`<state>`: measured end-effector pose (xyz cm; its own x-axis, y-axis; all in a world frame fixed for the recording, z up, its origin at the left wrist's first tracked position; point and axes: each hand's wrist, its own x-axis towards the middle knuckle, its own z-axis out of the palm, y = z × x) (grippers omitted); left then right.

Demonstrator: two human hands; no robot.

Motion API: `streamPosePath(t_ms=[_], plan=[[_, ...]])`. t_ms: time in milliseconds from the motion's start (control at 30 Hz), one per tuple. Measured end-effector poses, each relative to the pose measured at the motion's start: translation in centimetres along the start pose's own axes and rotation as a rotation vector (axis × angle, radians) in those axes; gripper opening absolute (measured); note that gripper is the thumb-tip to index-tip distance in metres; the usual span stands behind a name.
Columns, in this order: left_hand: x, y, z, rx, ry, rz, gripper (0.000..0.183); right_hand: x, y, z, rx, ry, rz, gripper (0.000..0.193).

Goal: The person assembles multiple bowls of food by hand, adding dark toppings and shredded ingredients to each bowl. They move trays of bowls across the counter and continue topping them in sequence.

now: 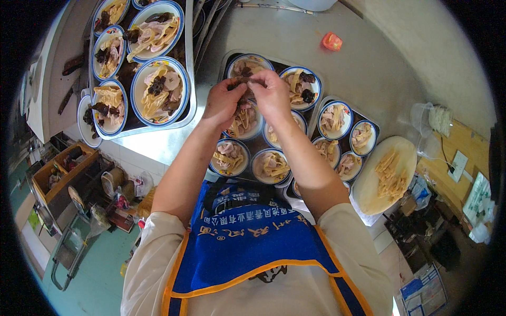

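My left hand (222, 102) and my right hand (273, 96) meet over the middle tray, fingertips together. Between them they pinch a dark brown piece of wood ear fungus (241, 87), partly covered by the fingers. Beneath lie white bowls with blue rims, holding pale meat slices and yellowish strips of tofu skin. One bowl (318, 79) to the right of my right hand has dark fungus on top. Nearer to me, a bowl (215, 167) shows meat and yellow strips (227, 154). My hands hide parts of the bowls under them.
At the left, a raised metal tray (182, 118) carries several filled bowls topped with fungus. Another tray (375, 122) of bowls stands right of the middle one. Beyond it is a round board (363, 197) with yellow strips. A red tomato piece (332, 41) lies on the steel counter (284, 31).
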<state>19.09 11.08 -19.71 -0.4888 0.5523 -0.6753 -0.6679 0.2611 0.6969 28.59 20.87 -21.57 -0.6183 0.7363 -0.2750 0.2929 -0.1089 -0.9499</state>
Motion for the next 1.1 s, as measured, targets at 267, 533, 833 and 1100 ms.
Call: streamPosePath(t_ms=[267, 533, 833, 1100], plan=[[0.2, -0.6, 0.0, -0.091, 0.171, -0.001, 0.024, -0.8, 0.0, 0.4, 0.328, 0.156, 0.116, 0.01], [-0.9, -0.9, -2.2, -0.18, 0.102, 0.013, 0.019, 0.1, -1.0, -1.0, 0.707, 0.185, 0.332, 0.011], [-2.4, -0.5, -3.0, -0.239, 0.068, 0.007, 0.02, 0.5, -1.6, -1.3, 0.342, 0.086, 0.287, 0.013], [-3.6, -0.9, -3.6, -0.295, 0.133, -0.026, 0.021, 1.1, -0.9, -1.7, -0.401, 0.022, -0.18, 0.028]])
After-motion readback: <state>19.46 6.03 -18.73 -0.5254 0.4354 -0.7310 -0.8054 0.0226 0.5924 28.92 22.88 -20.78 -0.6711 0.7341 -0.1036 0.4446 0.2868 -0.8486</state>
